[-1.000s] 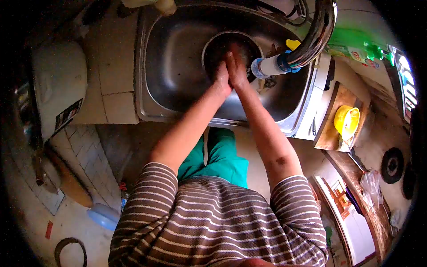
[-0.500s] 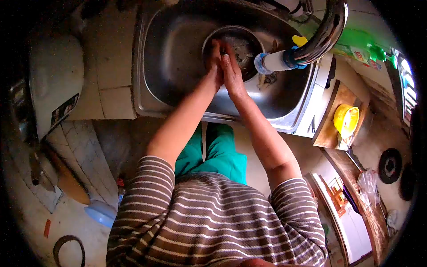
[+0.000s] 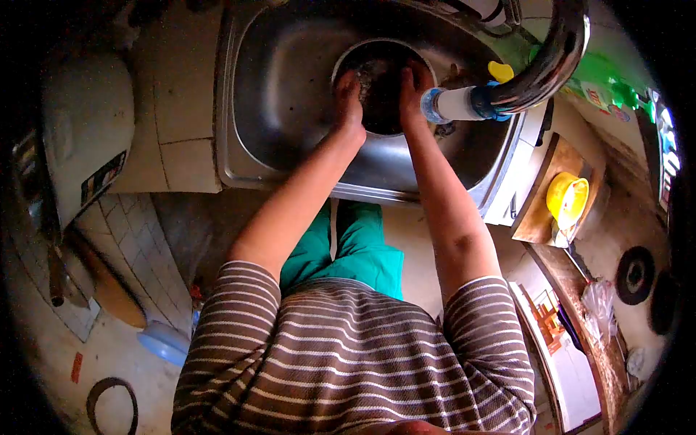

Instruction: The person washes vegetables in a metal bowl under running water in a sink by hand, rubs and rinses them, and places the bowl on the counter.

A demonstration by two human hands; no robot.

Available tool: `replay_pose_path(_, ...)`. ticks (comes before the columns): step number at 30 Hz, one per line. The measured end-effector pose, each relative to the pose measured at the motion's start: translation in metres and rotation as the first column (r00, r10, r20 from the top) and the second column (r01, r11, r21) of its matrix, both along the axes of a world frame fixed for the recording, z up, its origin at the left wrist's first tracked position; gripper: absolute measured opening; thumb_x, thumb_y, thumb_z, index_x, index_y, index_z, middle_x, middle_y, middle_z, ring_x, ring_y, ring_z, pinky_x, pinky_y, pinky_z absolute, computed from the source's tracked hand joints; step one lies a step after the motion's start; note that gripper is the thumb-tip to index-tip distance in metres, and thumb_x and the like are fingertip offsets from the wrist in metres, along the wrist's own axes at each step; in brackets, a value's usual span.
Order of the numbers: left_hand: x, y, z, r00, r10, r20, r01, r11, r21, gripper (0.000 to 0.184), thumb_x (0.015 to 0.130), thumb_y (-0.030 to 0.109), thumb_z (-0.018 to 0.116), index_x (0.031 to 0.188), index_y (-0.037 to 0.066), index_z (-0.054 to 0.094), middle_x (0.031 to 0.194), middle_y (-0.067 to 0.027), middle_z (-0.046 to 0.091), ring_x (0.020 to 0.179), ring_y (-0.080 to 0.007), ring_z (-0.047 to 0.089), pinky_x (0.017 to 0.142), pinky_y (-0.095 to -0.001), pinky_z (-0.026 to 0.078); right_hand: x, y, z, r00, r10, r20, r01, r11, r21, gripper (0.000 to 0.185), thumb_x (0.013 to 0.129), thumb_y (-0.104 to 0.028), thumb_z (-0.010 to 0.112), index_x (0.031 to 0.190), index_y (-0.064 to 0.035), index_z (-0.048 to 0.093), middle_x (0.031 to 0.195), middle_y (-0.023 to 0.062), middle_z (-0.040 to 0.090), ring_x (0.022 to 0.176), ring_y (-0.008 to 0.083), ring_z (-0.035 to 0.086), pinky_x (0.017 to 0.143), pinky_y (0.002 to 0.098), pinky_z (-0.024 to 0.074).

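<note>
A dark round pan (image 3: 382,119) rests in the metal sink (image 3: 272,109). My left hand (image 3: 349,101) is over the pan's left side, fingers reaching inside its rim. My right hand (image 3: 414,93) is at the pan's right side, beside the faucet nozzle. The hands are apart, with the dark inside of the pan between them. Shadow hides the fingertips, and whether either hand grips anything does not show. The white and blue faucet nozzle (image 3: 453,104) hangs over the sink just right of my right hand.
A yellow object (image 3: 500,71) lies behind the faucet. A green bottle (image 3: 605,78) is at the upper right. On a wooden board (image 3: 540,210) to the right stands a yellow bowl (image 3: 567,197). A large pale container (image 3: 90,138) stands on the left.
The hands were together over the pan and have moved apart, left hand to the left, right hand to the right. More of the pan's inside now shows between them.
</note>
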State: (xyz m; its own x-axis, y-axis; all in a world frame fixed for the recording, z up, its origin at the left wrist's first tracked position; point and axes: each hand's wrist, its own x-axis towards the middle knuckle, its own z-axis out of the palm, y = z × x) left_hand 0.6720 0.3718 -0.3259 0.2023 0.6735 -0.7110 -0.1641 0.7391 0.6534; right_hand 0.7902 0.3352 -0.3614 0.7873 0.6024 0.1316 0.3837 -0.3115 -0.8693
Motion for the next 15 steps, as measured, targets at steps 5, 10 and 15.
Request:
replay_pose_path(5,0.021,0.010,-0.017,0.944,0.276,0.180,-0.196,0.909,-0.368,0.037,0.085,0.021,0.051,0.119,0.008,0.045,0.116,-0.0067,0.051,0.107,-0.0206,0.046,0.092,-0.0324,0.035,-0.029,0.008,-0.025,0.935,0.105,0.337,-0.055,0.987,-0.154,0.027,0.079,-0.014,0.056,0.102,0.0007,0.056,0.099,0.0171,0.059,0.090,0.0272,0.056,0.081,0.0341,0.0425)
replay_pose_path(10,0.021,0.012,-0.032,0.972,0.025,0.235,-0.001,0.995,-0.101,0.030,0.082,0.019,0.056,0.109,0.007,0.052,0.109,-0.0070,0.054,0.097,-0.0195,0.051,0.086,-0.0317,0.039,-0.034,0.012,0.016,0.955,0.140,-0.261,-0.165,0.984,-0.075,0.026,0.081,-0.016,0.054,0.103,-0.0024,0.058,0.099,0.0158,0.060,0.091,0.0224,0.057,0.079,0.0312,0.0432)
replay_pose_path(15,0.012,0.019,-0.018,0.987,-0.157,-0.040,0.157,0.988,-0.016,0.020,0.076,0.007,0.061,0.096,0.009,0.057,0.096,-0.0053,0.056,0.085,-0.0140,0.050,0.077,-0.0271,0.042,-0.002,0.003,0.019,0.965,0.127,-0.228,-0.152,0.984,-0.095,0.025,0.083,-0.013,0.049,0.105,-0.0023,0.057,0.098,0.0140,0.061,0.091,0.0204,0.057,0.079,0.0295,0.0429)
